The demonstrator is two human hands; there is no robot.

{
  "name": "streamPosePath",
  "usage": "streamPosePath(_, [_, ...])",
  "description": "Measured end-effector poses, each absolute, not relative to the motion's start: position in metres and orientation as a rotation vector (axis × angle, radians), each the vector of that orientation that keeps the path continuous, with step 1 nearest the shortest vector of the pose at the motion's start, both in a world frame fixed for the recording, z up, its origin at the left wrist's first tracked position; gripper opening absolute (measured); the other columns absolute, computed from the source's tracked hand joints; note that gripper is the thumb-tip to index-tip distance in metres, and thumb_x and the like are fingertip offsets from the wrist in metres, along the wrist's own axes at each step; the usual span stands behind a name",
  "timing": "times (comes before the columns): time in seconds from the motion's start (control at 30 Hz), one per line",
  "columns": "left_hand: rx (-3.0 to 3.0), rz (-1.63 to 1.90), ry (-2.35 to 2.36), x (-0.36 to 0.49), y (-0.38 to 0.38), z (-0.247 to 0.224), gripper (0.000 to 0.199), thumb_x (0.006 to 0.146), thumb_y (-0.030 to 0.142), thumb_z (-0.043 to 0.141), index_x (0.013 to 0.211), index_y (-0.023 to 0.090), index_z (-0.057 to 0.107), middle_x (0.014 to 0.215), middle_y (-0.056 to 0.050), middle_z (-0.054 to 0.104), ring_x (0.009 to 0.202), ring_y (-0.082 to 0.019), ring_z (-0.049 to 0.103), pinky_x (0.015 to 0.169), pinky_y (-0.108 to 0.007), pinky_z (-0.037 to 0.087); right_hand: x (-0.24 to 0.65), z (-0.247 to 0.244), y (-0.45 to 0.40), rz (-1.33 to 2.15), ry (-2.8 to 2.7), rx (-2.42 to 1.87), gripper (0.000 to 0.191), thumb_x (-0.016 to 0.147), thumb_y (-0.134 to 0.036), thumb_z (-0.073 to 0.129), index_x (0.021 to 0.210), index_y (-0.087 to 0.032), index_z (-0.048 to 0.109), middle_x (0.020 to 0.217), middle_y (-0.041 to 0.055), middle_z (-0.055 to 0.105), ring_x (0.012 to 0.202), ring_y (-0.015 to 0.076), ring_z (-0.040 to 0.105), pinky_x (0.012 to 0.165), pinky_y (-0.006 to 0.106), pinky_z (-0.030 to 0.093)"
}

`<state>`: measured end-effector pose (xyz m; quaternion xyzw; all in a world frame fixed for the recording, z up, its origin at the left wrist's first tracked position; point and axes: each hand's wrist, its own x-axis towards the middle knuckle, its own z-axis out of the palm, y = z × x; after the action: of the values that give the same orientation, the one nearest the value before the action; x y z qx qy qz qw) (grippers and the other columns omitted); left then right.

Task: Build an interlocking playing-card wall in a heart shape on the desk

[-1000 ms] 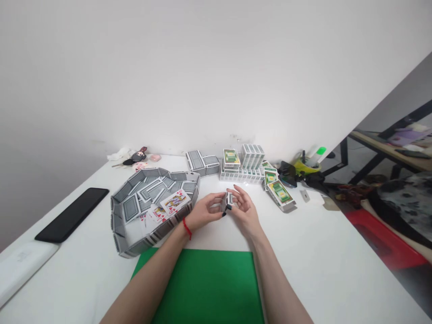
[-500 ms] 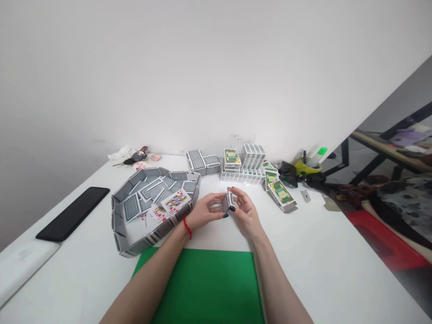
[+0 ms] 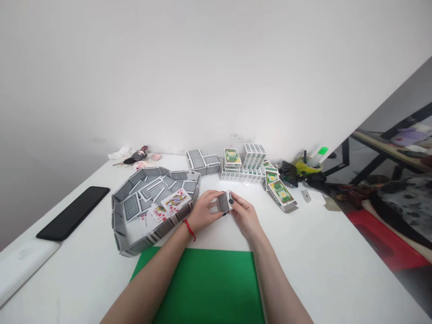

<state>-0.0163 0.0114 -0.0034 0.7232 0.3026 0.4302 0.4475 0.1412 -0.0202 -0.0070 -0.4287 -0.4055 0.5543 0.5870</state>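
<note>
Between my two hands is a small folded playing-card piece [image 3: 223,202] with a grey patterned back and white edges, held just above the white table. My left hand [image 3: 204,210], with a red string on the wrist, grips its left side between thumb and fingers. The fingers of my right hand [image 3: 245,215] pinch its right edge. To the left sits a tray-like structure [image 3: 148,245] built of folded grey-backed cards. Loose playing cards [image 3: 175,201] lie inside it, some face up, most face down.
Card boxes [image 3: 243,174] are stacked by the wall, beside joined folded-card blocks [image 3: 202,164]. An opened card box [image 3: 281,194] lies to the right, near a yellow holder [image 3: 305,165]. A green board [image 3: 209,288] lies in front; a black phone [image 3: 74,211] is far left.
The folded card piece has turned so its grey patterned face shows more toward me, and it sits slightly further left. My right fingers have lowered and closed in on its edge.
</note>
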Motion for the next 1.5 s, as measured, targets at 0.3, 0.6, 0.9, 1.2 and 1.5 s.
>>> streamPosePath(0.3, [2.264,1.089,0.913,-0.019,0.012,-0.006,0.054,0.068,0.013,0.065,0.120,0.023,0.050,0.114,-0.009,0.051,0.110,-0.022,0.049,0.097,-0.041,0.042,0.143,-0.005,-0.021,1.139,-1.066,-1.266,0.025,0.070,-0.038,0.062,0.061,-0.016,0.069,0.040,-0.0049,0.047,0.041,0.0083,0.036,0.043,0.022,0.027])
streamPosePath(0.6, [2.351,1.137,0.873,-0.019,0.010,-0.005,0.052,0.071,0.015,0.063,0.120,0.022,0.048,0.117,-0.008,0.051,0.111,-0.021,0.049,0.097,-0.038,0.043,0.140,-0.003,-0.021,1.089,-1.055,-1.322,0.041,0.072,-0.047,0.057,0.046,-0.016,0.052,0.034,-0.0053,0.042,0.034,0.0069,0.033,0.038,0.021,0.024])
streamPosePath(0.9, [2.333,1.147,0.912,-0.017,0.013,-0.009,0.053,0.071,0.016,0.063,0.121,0.022,0.047,0.118,-0.009,0.051,0.112,-0.022,0.049,0.097,-0.040,0.043,0.137,-0.002,-0.023,1.090,-1.057,-1.216,0.034,0.073,-0.047,0.058,0.079,-0.015,0.069,0.042,-0.0044,0.048,0.038,0.0088,0.039,0.040,0.022,0.032])
streamPosePath(1.2, [2.253,1.197,0.795,-0.013,0.004,-0.004,0.053,0.076,0.016,0.056,0.127,0.021,0.043,0.126,-0.010,0.051,0.116,-0.021,0.048,0.100,-0.040,0.041,0.138,0.004,-0.024,1.505,-0.961,-1.032,0.038,0.064,-0.038,0.072,0.092,-0.014,0.064,0.057,-0.0031,0.056,0.038,0.0040,0.037,0.036,0.018,0.028])
streamPosePath(1.5, [1.794,1.191,0.904,-0.008,0.000,0.001,0.032,0.085,0.035,0.044,0.104,0.013,0.059,0.101,-0.010,0.065,0.092,-0.019,0.060,0.082,-0.032,0.048,0.130,-0.009,-0.022,1.180,-1.060,-1.248,0.031,0.076,-0.049,0.057,0.070,-0.019,0.052,0.036,-0.0103,0.037,0.028,0.0058,0.030,0.029,0.019,0.023])
